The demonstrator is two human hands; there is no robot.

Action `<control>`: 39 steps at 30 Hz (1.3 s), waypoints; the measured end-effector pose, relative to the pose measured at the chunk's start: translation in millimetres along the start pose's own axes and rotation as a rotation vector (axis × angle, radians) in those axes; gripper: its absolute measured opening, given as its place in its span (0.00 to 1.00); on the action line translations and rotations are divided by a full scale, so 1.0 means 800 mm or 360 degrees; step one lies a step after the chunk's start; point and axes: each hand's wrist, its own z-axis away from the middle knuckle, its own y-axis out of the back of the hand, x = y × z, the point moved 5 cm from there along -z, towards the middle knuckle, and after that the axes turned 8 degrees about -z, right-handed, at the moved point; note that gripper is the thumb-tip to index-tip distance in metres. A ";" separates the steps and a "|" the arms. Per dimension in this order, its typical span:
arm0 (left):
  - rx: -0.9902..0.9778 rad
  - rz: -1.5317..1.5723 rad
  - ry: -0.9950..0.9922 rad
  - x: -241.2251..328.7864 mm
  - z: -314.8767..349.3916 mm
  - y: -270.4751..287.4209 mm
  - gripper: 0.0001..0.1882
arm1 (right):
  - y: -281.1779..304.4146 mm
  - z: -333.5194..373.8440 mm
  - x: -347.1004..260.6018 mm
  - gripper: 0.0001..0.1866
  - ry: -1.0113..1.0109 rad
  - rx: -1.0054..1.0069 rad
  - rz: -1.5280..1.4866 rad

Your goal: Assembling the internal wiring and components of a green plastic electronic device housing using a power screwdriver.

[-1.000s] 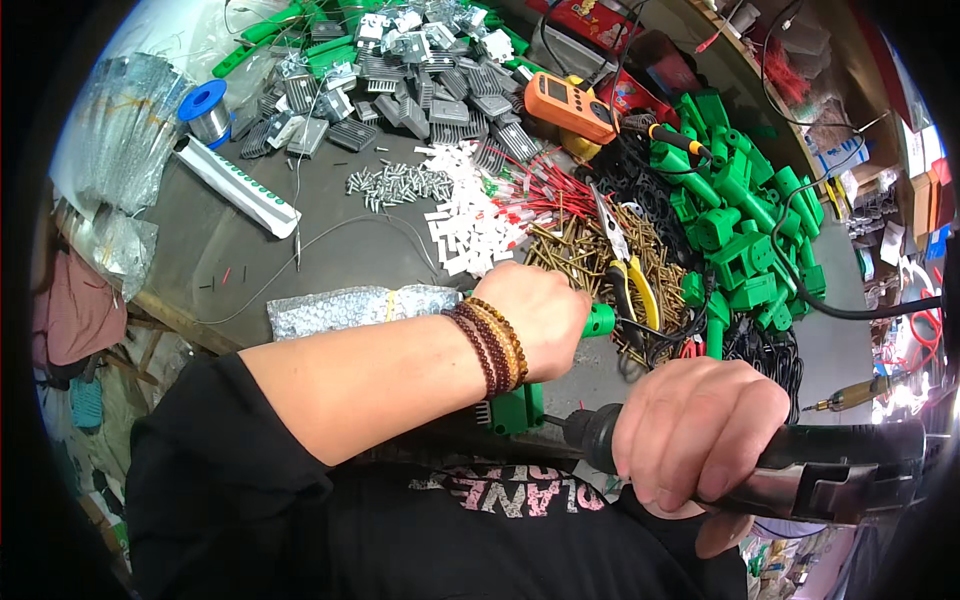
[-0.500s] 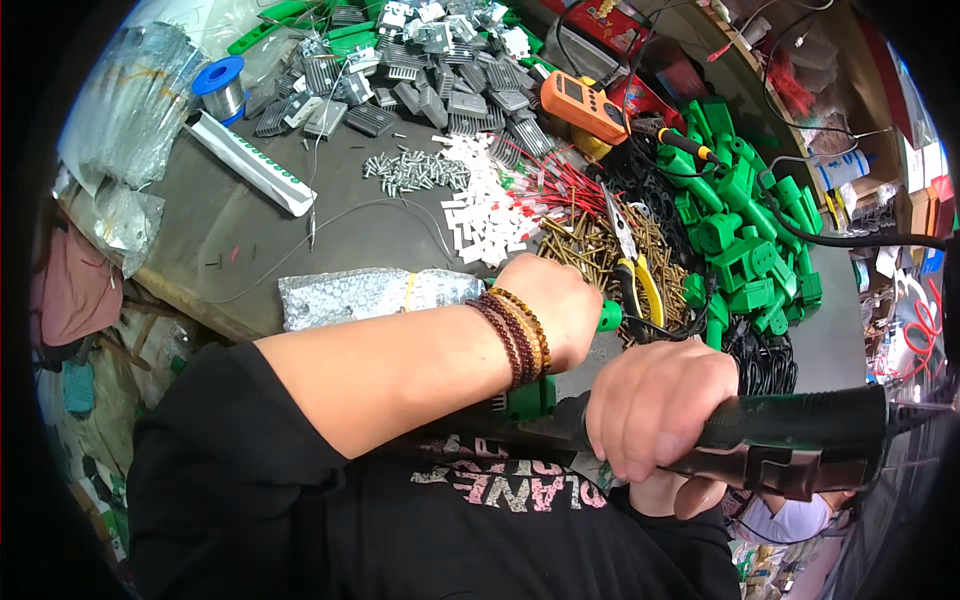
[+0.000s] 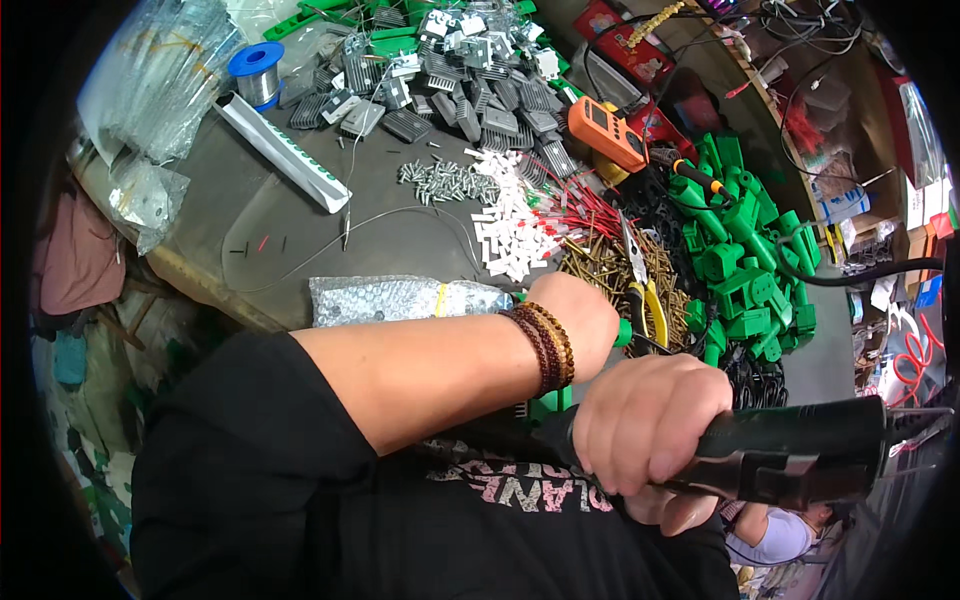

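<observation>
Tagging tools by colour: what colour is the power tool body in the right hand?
Dark green with black parts, power tool gripped by the right hand; head view.

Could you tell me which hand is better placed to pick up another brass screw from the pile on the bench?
Left, probably. The left hand lies right at the edge of the brass screws, though it grips a green part. The right hand is wrapped around the dark power tool, nearer the body.

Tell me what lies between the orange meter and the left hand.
In the head view, between the orange meter and the left hand lie red wires, white connectors and a heap of brass screws.
</observation>
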 end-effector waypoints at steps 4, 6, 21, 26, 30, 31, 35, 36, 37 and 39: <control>-0.0005 0.0003 0.0003 -0.004 0.001 0.000 0.15 | -0.001 0.002 0.006 0.21 0.0012 -0.0055 0.0107; -0.0024 -0.0001 -0.0008 -0.002 0.003 0.006 0.15 | 0.002 0.001 0.007 0.22 0.0000 -0.0032 0.0110; -0.0032 0.0399 0.0159 -0.054 0.106 0.044 0.21 | 0.060 -0.025 -0.035 0.20 0.0293 0.0378 0.0376; -0.0073 0.0593 0.0134 -0.059 0.094 0.039 0.23 | 0.098 -0.011 -0.002 0.26 0.0032 0.0471 0.0585; -0.0042 0.0744 0.0147 -0.067 0.099 0.035 0.23 | 0.099 -0.019 -0.016 0.24 -0.0022 0.0282 0.0545; 0.0051 0.0755 0.0141 -0.067 0.101 0.034 0.22 | 0.093 -0.023 -0.028 0.26 0.0051 0.0230 0.0498; -0.0027 0.0746 0.0106 -0.066 0.096 0.035 0.23 | 0.080 -0.015 -0.043 0.29 0.0102 0.0254 0.0178; -0.0031 0.0752 0.0102 -0.067 0.095 0.034 0.23 | 0.080 -0.013 -0.038 0.28 0.0065 0.0257 0.0284; -0.0016 0.0747 0.0081 -0.067 0.093 0.035 0.23 | 0.081 -0.016 -0.032 0.27 0.0002 0.0438 0.0274; 0.0002 0.0746 0.0086 -0.068 0.096 0.034 0.23 | 0.088 -0.023 -0.020 0.28 -0.0052 0.0549 0.0235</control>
